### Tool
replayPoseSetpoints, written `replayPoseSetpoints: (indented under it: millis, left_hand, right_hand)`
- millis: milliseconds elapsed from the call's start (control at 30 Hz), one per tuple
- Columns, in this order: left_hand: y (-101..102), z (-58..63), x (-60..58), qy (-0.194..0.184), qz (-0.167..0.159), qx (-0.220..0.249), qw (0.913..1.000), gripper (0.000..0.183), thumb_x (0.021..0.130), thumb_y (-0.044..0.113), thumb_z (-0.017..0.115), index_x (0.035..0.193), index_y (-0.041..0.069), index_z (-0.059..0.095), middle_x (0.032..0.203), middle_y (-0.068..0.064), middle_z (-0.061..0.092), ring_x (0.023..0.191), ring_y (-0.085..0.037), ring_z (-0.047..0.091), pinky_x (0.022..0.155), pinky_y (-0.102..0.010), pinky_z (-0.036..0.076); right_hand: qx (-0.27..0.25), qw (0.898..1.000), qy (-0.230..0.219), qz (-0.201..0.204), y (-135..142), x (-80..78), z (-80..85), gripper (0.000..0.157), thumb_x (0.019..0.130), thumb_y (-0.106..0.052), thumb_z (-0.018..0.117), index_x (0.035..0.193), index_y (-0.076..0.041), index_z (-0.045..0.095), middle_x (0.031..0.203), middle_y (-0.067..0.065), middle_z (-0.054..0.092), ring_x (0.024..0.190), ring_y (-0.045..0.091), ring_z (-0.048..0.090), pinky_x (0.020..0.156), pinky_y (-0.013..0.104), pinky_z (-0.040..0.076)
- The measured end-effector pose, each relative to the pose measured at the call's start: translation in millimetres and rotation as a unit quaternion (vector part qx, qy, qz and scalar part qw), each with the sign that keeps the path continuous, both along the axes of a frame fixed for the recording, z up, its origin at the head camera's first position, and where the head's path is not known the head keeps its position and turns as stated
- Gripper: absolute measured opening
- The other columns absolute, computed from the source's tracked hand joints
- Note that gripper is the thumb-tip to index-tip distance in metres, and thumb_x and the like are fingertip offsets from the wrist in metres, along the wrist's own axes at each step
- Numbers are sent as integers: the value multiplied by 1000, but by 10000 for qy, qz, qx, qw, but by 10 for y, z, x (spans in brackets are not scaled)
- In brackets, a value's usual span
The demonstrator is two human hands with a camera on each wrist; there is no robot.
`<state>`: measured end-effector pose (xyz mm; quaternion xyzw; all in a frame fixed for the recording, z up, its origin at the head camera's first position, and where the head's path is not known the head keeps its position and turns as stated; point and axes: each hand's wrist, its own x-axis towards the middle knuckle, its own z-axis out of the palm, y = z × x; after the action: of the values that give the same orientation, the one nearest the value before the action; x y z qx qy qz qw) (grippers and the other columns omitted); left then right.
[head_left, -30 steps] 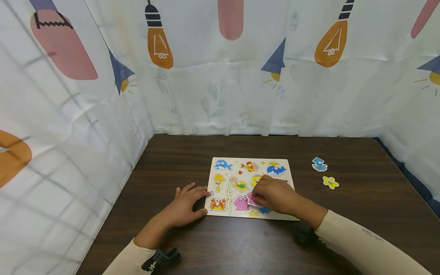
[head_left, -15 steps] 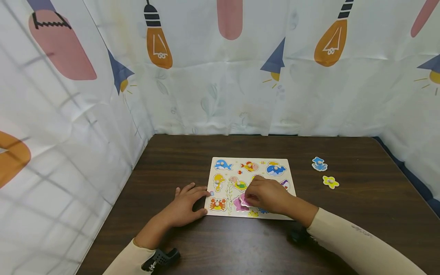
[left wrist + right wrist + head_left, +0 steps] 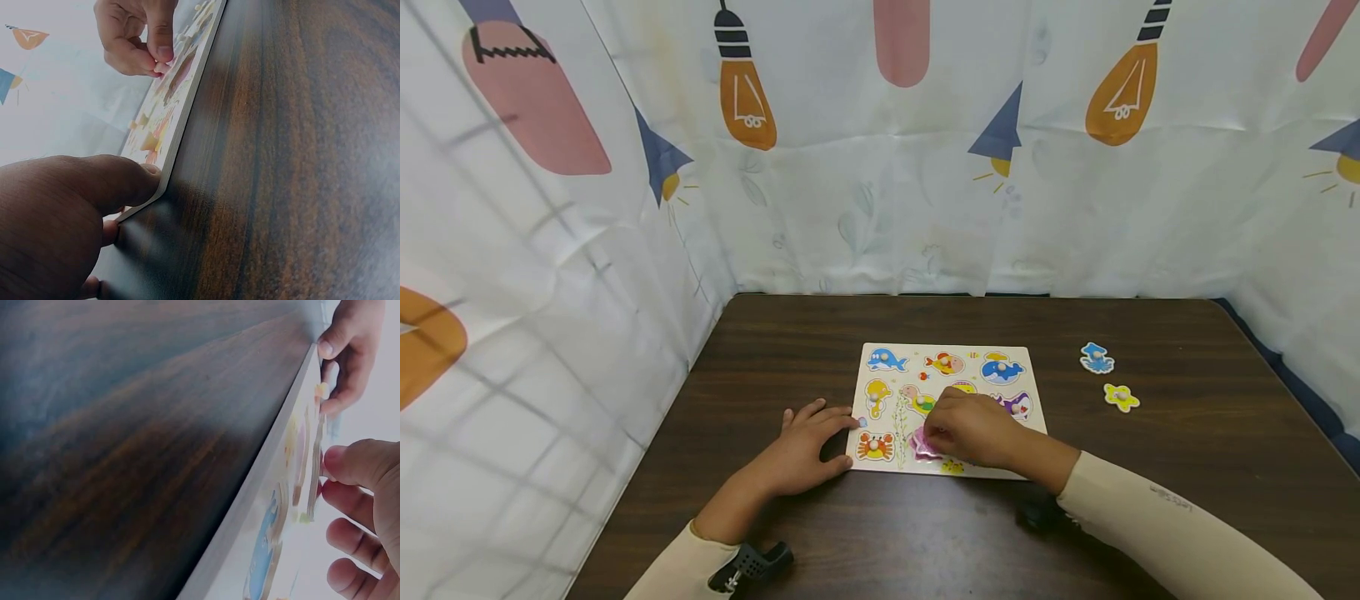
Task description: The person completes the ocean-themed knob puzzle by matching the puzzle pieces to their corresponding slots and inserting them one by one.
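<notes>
A pale wooden knob puzzle board [image 3: 916,350] with sea-animal pictures lies on the table. My right hand [image 3: 973,429] is over its lower middle, thumb and forefinger pinching the small knob of a pink puzzle piece [image 3: 921,444]. In the right wrist view this piece [image 3: 315,472] sits just above the board, edge-on, its remaining fingers loosely bent. The pink-printed recess beneath is mostly covered. On the board's left edge rests my left hand [image 3: 808,446], fingers spread; in the left wrist view its thumb [image 3: 134,181] touches the near corner. A crab piece [image 3: 876,447] sits close by.
To the right of the board lie two loose pieces, a blue one [image 3: 1097,358] and a yellow star [image 3: 1122,398]. Dark wooden table [image 3: 790,342] surrounds the board. A printed white curtain [image 3: 850,208] hangs behind and at both sides.
My right hand has moved left with the pink piece, from beside the pink recess to over it. The purple piece at the board's right has come into view. My left hand stays put.
</notes>
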<state>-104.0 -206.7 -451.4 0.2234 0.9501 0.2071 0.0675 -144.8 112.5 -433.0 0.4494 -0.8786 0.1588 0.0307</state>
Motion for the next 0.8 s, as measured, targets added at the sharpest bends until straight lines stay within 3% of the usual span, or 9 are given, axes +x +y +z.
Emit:
replayPoseSetpoints:
  millis: [800]
  left_hand:
    - [7,-6,-10,-1,-29,-26,10000,47,94,36,75,137,25,62,154,-1,49,148,-43,28,106,-82,11]
  right_hand:
    - [172,9998,-16,36,-119,12,-43,6,89,-26,81,89,-24,76,82,-17,64,87,8,56,67,25,49]
